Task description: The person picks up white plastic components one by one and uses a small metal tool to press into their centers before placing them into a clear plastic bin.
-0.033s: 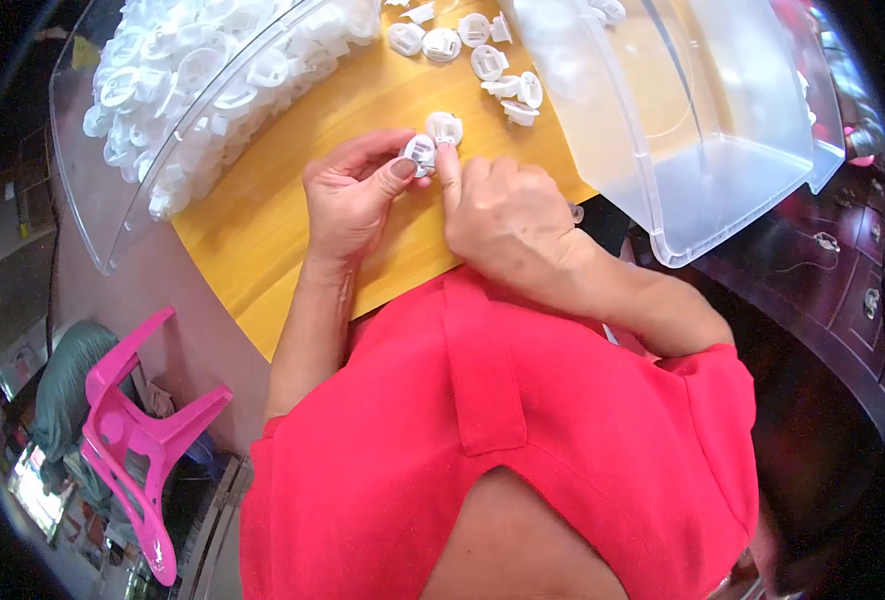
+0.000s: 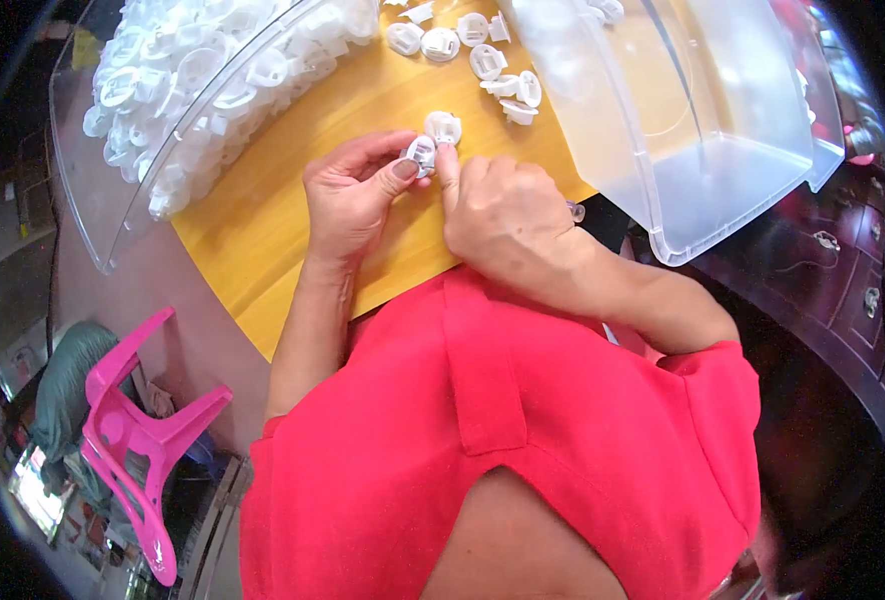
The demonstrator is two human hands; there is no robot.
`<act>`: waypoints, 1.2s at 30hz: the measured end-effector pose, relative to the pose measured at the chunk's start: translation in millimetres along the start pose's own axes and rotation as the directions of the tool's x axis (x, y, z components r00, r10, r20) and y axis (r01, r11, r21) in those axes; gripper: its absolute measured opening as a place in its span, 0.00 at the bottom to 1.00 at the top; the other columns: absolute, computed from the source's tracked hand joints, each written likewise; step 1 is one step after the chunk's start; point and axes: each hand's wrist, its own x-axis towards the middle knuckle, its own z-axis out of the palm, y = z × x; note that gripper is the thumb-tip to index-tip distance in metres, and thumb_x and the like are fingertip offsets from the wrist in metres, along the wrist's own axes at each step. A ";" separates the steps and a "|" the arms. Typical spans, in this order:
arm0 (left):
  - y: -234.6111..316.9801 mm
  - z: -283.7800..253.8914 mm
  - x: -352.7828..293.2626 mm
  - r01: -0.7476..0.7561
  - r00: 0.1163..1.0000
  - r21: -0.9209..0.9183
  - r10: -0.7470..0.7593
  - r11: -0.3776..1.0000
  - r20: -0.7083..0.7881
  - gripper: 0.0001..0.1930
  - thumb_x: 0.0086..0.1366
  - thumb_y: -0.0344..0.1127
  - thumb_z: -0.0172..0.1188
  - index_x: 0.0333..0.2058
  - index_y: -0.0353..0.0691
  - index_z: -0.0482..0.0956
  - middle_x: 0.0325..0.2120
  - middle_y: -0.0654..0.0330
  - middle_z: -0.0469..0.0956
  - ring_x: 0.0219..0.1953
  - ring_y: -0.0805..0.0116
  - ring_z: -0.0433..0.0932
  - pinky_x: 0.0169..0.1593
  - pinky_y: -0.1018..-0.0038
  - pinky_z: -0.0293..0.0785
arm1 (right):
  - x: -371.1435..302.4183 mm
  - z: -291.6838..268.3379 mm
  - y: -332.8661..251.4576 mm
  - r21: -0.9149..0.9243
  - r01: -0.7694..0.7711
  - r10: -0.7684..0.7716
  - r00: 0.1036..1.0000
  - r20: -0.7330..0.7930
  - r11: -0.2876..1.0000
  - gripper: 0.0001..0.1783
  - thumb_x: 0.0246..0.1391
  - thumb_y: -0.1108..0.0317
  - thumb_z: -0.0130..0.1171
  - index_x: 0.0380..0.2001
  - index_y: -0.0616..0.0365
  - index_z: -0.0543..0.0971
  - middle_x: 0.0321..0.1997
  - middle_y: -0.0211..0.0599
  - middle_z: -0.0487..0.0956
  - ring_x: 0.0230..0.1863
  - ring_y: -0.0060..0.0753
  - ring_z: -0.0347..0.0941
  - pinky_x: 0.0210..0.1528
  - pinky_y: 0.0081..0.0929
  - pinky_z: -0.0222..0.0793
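My left hand [image 2: 350, 200] pinches a white round plastic part [image 2: 421, 155] with slots between thumb and fingers, just above the yellow tabletop [image 2: 262, 250]. A second white part [image 2: 443, 128] of the same kind lies right beyond it. My right hand [image 2: 512, 210] is beside the held part, palm down. Its index fingertip presses at the edge where the two parts meet. The other right fingers curl under, so whatever they hold, if anything, is hidden.
A clear bin [image 2: 112, 230] heaped with white parts [image 2: 202, 75] stands at the far left. Several loose parts [image 2: 487, 62] lie at the far side of the table. To the right stands a translucent bin [image 2: 662, 245]. A pink stool [image 2: 152, 440] is on the floor at left.
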 end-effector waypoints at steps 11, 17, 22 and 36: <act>2.5 10.2 0.3 0.084 0.994 0.129 -0.074 0.988 -0.082 0.09 0.56 0.24 0.62 0.37 0.29 0.78 0.30 0.58 0.80 0.30 0.74 0.78 0.34 0.79 0.77 | -1.0 -6.8 -3.7 -0.210 0.129 -0.111 0.989 0.093 0.969 0.19 0.49 0.70 0.52 0.45 0.67 0.76 0.15 0.27 0.65 0.18 0.23 0.63 0.14 0.21 0.49; 0.2 -3.0 4.1 0.066 0.997 0.050 -0.068 0.997 0.040 0.11 0.58 0.25 0.60 0.40 0.29 0.77 0.33 0.54 0.79 0.31 0.70 0.78 0.34 0.77 0.76 | -8.7 2.0 3.7 0.010 0.064 -0.064 0.998 0.003 0.998 0.21 0.46 0.71 0.51 0.46 0.67 0.75 0.18 0.31 0.68 0.20 0.28 0.66 0.15 0.28 0.59; 3.6 -15.7 5.6 0.131 0.985 -0.242 -0.099 0.961 0.143 0.13 0.65 0.30 0.49 0.45 0.27 0.73 0.34 0.50 0.78 0.30 0.66 0.77 0.32 0.78 0.72 | -8.1 -2.1 16.4 0.348 -0.070 0.096 0.994 -0.056 0.935 0.23 0.42 0.73 0.53 0.46 0.63 0.75 0.20 0.34 0.68 0.22 0.33 0.67 0.22 0.31 0.65; 10.7 -10.0 5.1 0.181 0.981 -0.206 -0.161 0.962 0.109 0.14 0.66 0.32 0.50 0.43 0.27 0.75 0.29 0.53 0.78 0.24 0.69 0.76 0.25 0.80 0.69 | -1.0 0.8 3.3 0.309 -0.075 0.126 0.981 -0.148 0.948 0.18 0.45 0.67 0.53 0.40 0.61 0.77 0.18 0.32 0.69 0.20 0.30 0.69 0.17 0.27 0.64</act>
